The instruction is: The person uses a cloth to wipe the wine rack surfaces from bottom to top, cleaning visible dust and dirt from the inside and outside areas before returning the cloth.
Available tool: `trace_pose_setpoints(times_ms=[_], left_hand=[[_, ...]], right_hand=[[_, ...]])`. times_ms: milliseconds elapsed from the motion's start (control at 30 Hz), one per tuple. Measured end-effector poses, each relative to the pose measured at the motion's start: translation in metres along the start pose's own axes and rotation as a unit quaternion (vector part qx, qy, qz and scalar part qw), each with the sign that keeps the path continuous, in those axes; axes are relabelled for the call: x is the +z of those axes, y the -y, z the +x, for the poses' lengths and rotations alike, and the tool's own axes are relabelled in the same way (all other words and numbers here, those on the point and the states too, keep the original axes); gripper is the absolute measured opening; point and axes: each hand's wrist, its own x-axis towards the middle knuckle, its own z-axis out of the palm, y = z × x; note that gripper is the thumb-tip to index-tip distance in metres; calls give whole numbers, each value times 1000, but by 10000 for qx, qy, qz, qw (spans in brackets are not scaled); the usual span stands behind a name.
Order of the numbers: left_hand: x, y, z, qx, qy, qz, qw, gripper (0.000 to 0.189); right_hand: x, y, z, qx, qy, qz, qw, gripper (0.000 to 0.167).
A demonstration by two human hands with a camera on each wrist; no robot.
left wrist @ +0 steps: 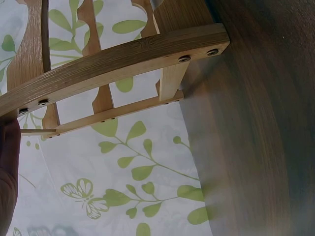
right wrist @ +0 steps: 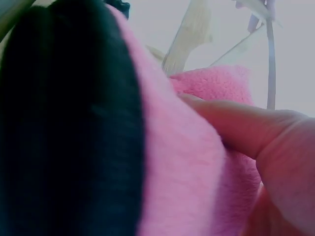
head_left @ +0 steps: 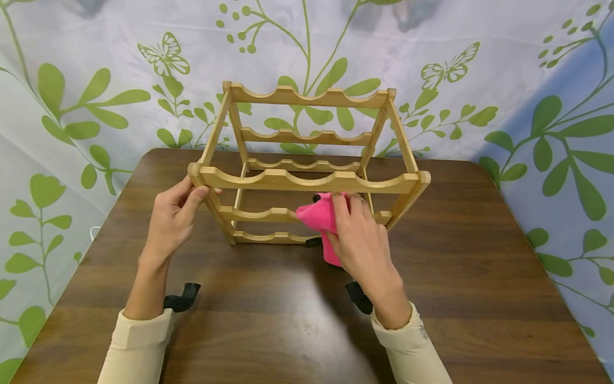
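A light wooden wine rack [head_left: 268,178] with scalloped rails stands upright over the brown table. My left hand [head_left: 168,224] grips its near left post just under the top corner, thumb in front. Along that post's side, screw heads show in the left wrist view, with part of the left hand [left wrist: 7,182] at the edge. Bunched in my right hand [head_left: 362,242] is a pink fleecy cloth [head_left: 318,213] with black trim, held at the rack's front below the top rail. The right wrist view shows the thumb pressing into the pink cloth [right wrist: 172,172], beside a dark blurred band [right wrist: 74,123].
The brown wooden table [head_left: 268,314] extends around the rack. Behind it and at both sides hangs a pale curtain [head_left: 297,32] printed with green leaves and butterflies. Black straps [head_left: 182,298] sit by both wrists. A small white loop [head_left: 95,232] shows at the table's left edge.
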Motion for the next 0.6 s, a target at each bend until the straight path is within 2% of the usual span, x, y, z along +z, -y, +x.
trace_pose_setpoints(times_ms=[433,600], left_hand=[[0,3,-1,-36,-98,144,9998,25],[1,1,0,-43,-71,114,9999,26]], right_hand=[[-5,-18,-4,366,371,-13,9986,65],[-8,-21,-5,347,373,-49,9987,60]])
